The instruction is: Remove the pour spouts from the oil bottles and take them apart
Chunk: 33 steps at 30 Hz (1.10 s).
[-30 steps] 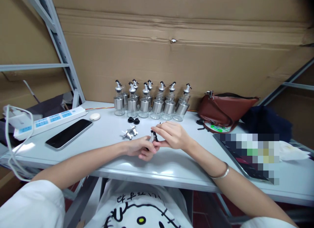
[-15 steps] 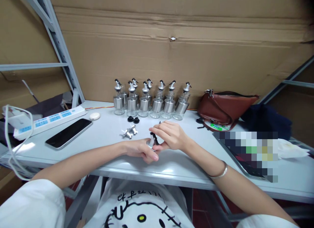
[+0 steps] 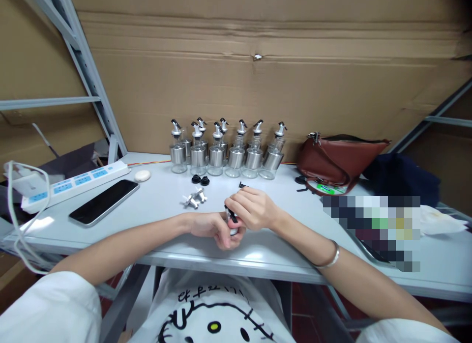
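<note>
My left hand [image 3: 216, 228] and my right hand [image 3: 251, 209] meet at the front middle of the pale table [image 3: 155, 220]. Both are closed around one small silver and black pourer spout [image 3: 231, 219], which is mostly hidden between the fingers. Two loose silver spouts [image 3: 194, 199] lie on the table just left of my hands. Two black stoppers [image 3: 200, 180] sit behind them. A small black part [image 3: 242, 185] lies just beyond my right hand.
Several glass bottles with steel bands and spouts [image 3: 224, 154] stand in rows at the back. A phone [image 3: 103, 201], a white power strip [image 3: 73, 182] and a white puck [image 3: 142, 175] lie left. A brown bag [image 3: 337, 158] and dark cloth [image 3: 401, 178] sit right.
My right hand has curled more tightly over the spout and both hands have shifted slightly toward me. The spout shows less than before.
</note>
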Available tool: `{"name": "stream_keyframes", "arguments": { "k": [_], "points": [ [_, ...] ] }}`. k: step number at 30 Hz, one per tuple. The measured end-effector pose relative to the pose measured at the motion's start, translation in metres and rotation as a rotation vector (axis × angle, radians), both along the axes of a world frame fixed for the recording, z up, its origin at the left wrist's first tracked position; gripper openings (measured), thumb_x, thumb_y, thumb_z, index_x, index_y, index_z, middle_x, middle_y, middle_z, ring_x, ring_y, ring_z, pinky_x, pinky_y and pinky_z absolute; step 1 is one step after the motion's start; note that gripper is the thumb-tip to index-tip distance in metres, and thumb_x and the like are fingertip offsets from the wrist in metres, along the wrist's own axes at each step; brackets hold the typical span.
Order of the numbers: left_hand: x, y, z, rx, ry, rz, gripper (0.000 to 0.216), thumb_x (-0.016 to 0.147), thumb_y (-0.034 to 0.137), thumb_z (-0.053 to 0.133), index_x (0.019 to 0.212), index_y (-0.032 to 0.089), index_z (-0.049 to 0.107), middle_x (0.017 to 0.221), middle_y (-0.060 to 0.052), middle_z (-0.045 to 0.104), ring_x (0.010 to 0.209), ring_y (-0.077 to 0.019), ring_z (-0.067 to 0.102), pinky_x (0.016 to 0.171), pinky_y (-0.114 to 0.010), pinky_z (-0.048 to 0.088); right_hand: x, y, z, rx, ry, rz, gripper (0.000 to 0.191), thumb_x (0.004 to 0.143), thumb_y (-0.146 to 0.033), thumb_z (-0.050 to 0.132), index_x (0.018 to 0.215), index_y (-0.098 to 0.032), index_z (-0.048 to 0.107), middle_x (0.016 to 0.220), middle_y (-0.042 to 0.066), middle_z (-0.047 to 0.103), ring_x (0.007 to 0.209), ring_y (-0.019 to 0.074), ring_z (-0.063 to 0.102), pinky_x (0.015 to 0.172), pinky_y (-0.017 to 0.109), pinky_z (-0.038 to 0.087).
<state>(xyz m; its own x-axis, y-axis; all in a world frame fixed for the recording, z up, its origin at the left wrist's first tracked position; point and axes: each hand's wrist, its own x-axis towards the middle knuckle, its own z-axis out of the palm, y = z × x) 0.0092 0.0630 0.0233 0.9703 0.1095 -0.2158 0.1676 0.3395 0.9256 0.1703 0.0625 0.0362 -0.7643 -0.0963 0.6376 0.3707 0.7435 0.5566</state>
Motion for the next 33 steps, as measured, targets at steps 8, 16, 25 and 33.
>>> {"name": "stream_keyframes", "arguments": {
  "k": [8,16,25,33],
  "points": [
    [0.002,-0.002,-0.002,-0.007,-0.012,0.02,0.018,0.046,0.013,0.06,0.053,0.015,0.043,0.045,0.006,0.035,0.038,-0.0055,0.028,0.041,-0.025,0.012,-0.003,0.001,0.002,0.043,0.053,0.005,0.058,0.097,-0.037,0.013,0.061,-0.016,0.053,0.054,0.001,0.043,0.05,0.012,0.032,0.052,0.027,0.025],
    [0.002,-0.006,0.003,0.05,-0.042,0.042,0.01,0.046,0.012,0.053,0.05,0.016,0.044,0.042,0.006,0.034,0.039,-0.0065,0.026,0.039,-0.024,0.014,-0.005,0.002,-0.002,0.044,0.151,-0.005,0.06,0.097,-0.04,0.014,0.056,-0.016,0.051,0.05,-0.001,0.042,0.049,0.0121,0.029,0.052,0.027,0.022],
    [0.003,-0.005,0.001,0.111,-0.034,-0.013,0.011,0.048,0.012,0.055,0.053,0.016,0.045,0.044,0.005,0.038,0.041,-0.007,0.027,0.039,-0.024,0.016,-0.003,0.002,-0.003,0.028,0.112,0.05,0.057,0.097,-0.038,0.017,0.058,-0.016,0.051,0.05,-0.001,0.042,0.049,0.0117,0.031,0.053,0.028,0.025],
    [0.003,-0.004,0.003,0.128,-0.016,-0.007,0.011,0.049,0.012,0.055,0.054,0.016,0.046,0.047,0.005,0.041,0.043,-0.0071,0.03,0.041,-0.025,0.017,-0.003,0.006,-0.008,-0.024,0.109,0.074,0.055,0.097,-0.038,0.018,0.058,-0.016,0.05,0.051,-0.001,0.042,0.048,0.0112,0.032,0.053,0.027,0.026]
  ]
}}
